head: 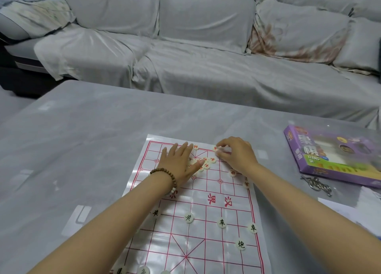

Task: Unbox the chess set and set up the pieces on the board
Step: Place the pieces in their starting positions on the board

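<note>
A glossy white Chinese chess board (206, 236) with red lines lies on the table. My left hand (179, 162), with a bead bracelet at the wrist, lies flat with straight fingers on the far half, beside a cluster of red-lettered round pieces (206, 163). My right hand (237, 154) has curled fingers that pinch a red-lettered piece (215, 148) near the far edge. Black-lettered pieces stand on the near half, among them one (189, 218), one (221, 223) and one (240, 245). The purple chess box (334, 156) lies at the right.
A metal key ring (316, 185) and white papers (360, 207) lie right of the board, below the box. The table (92, 139) has a grey translucent cover. A sofa draped in grey sheets (206, 57) stands behind it.
</note>
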Available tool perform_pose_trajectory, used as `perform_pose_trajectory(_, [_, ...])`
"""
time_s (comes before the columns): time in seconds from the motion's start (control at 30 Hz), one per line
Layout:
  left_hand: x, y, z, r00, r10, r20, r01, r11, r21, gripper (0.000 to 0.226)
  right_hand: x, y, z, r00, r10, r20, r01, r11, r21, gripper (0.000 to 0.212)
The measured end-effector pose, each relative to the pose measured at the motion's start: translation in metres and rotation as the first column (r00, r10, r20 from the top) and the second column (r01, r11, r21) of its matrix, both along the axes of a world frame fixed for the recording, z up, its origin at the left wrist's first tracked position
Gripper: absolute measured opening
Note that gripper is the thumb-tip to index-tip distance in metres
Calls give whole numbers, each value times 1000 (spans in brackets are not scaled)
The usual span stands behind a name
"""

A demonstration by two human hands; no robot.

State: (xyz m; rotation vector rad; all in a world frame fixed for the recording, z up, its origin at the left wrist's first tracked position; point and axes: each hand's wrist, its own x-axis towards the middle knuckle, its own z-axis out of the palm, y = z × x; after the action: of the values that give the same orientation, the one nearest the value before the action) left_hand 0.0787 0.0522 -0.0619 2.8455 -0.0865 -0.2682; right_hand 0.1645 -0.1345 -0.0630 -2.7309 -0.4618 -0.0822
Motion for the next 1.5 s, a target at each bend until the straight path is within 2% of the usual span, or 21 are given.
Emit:
perform_pose_trajectory(0.07, [2,-8,1,999,-34,24,34,999,-4,68,2,7,-1,1000,-8,-1,8,999,43,29])
perform_pose_trajectory(0.2, [5,-19,3,996,-58,75,59,998,-12,68,6,9,-3,1000,-11,21,10,1000,27,20])
perform_pose_trajectory(0.4, [7,-34,6,986,-129,109,129,992,5,64,-2,-45,0,998,14,-57,-15,1000,-14,20])
perform_pose_trajectory(0.47, [10,-41,5,984,-148,102,146,989,24,62,-6,-63,2,994,0,-114,-1,1000,-15,22])
perform_pose_trajectory(0.57, [16,-54,2,982,-172,73,167,984,62,57,-10,-77,3,987,-32,-158,42,997,63,27])
perform_pose_trajectory(0.7, [23,-63,-2,981,-191,20,187,975,117,57,-10,-70,-6,985,-155,-79,161,984,70,36])
perform_pose_trajectory(0.83, [26,-65,4,984,-178,-21,179,976,124,56,-4,-68,-16,984,-163,-70,170,980,101,19])
perform_pose_trajectory(0.9, [27,-65,7,982,-189,-26,190,974,126,56,-2,-70,-18,983,-141,-119,158,977,145,21])
perform_pose_trajectory(1.03, [27,-65,8,982,-184,-41,187,976,113,56,-2,-69,-21,974,-176,-143,205,953,223,36])
perform_pose_trajectory(1.27, [28,-64,11,981,-187,-58,192,976,101,56,3,-66,-24,966,-210,-150,246,924,294,15])
perform_pose_trajectory(1.43, [28,-63,9,981,-189,-47,192,978,83,56,4,-67,-23,962,-210,-175,255,919,299,18])
perform_pose_trajectory(1.5, [27,-58,8,982,-189,-6,189,982,3,54,2,-66,-22,958,-219,-186,269,911,313,26])
